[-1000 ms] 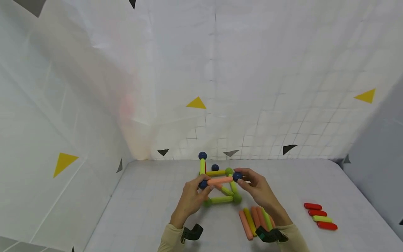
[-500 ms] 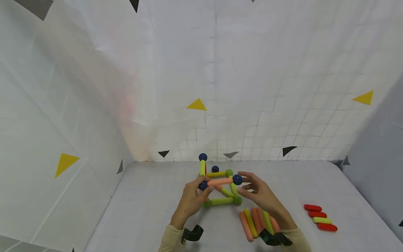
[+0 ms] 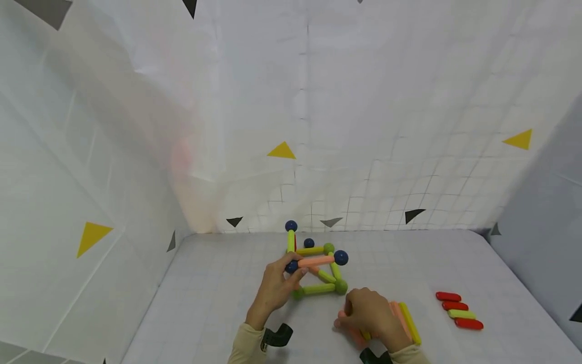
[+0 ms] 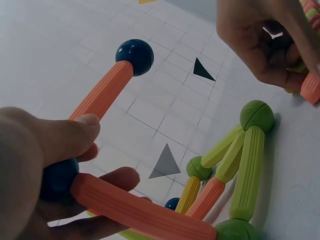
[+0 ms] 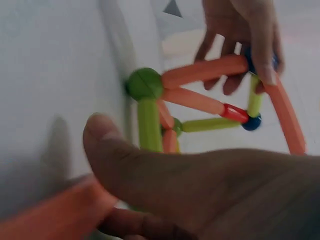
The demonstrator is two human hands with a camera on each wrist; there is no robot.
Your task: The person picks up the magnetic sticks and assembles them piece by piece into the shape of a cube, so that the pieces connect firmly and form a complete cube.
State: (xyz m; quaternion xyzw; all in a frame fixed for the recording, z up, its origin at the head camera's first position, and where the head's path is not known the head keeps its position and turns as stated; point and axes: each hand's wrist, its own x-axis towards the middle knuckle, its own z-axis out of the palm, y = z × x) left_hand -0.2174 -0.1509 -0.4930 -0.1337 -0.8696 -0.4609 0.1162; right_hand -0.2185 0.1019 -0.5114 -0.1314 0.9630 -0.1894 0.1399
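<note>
My left hand (image 3: 275, 287) grips a dark blue ball (image 4: 61, 181) at an upper corner of a ball-and-stick toy frame. From that ball an orange rod (image 3: 317, 261) sticks out to the right, ending in another blue ball (image 3: 341, 257). Another orange rod (image 4: 140, 207) slopes down from the gripped ball to a green ball (image 4: 237, 231). The frame's base has green balls (image 3: 341, 286) and green rods (image 3: 319, 288) on the table. Nearer the front, my right hand (image 3: 372, 314) pinches a loose orange rod (image 5: 60, 210) among the row of rods, partly covering them.
A yellow rod (image 3: 410, 323) lies at the right end of the row. Farther right are several short rods, red (image 3: 469, 323) and light green (image 3: 462, 314). A blue ball (image 3: 309, 243) sits behind the frame. White walls (image 3: 336, 101) enclose the table (image 3: 204, 303).
My right hand has let go of the blue ball at the rod's right end and come down to the row of rods, taking hold of an orange one. My left hand keeps its place.
</note>
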